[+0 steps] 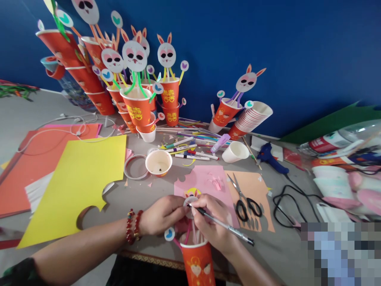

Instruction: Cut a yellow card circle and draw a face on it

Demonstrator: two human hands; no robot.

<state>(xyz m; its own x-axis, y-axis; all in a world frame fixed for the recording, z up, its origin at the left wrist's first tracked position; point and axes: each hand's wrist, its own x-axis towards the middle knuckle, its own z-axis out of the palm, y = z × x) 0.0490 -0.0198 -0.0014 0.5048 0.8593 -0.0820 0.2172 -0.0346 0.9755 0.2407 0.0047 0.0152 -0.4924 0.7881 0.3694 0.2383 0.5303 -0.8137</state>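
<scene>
A small white paper rabbit face point(188, 201) with pink ears is pinched at its left edge by my left hand point(163, 214). My right hand point(218, 224) grips a ballpoint pen point(233, 229), its tip at the face, which the fingers partly cover. Below both hands stands a red paper cup point(198, 264) with printed cartoon figures, near the table's front edge. Pink stems rise from it toward the face, and a white disc point(169, 234) with a blue heart sticks out to its left. A pink paper sheet point(205, 176) lies just beyond the hands.
Black-handled scissors point(245, 202) rest on a peach sheet point(264, 186). A blue glue gun point(270, 157) trails a black cable. Yellow paper point(80, 178), a tape roll point(135, 167), a white cup point(235, 152) and markers point(192, 157) lie around. Finished rabbit cups point(137, 109) line the blue wall.
</scene>
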